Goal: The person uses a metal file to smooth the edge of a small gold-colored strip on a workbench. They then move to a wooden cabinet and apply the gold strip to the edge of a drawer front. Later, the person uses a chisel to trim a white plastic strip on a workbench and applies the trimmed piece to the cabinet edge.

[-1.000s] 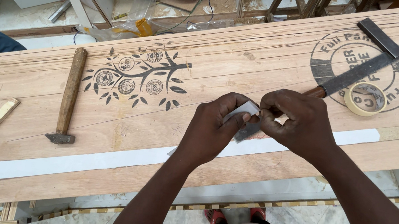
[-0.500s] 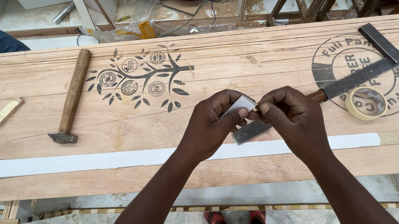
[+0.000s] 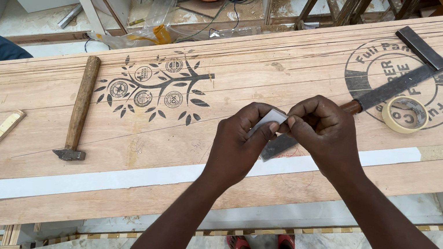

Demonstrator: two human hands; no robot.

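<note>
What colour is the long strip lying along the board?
White, the long strip on the wooden board; only the head view shows it.

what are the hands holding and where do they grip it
Both hands pinch one small white strip piece: left hand at its lower end, right hand at its upper end, above the plywood board.

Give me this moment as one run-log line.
left hand: pinching white strip piece | right hand: pinching same piece | below: chisel blade, long white strip | hammer: left, untouched
</note>
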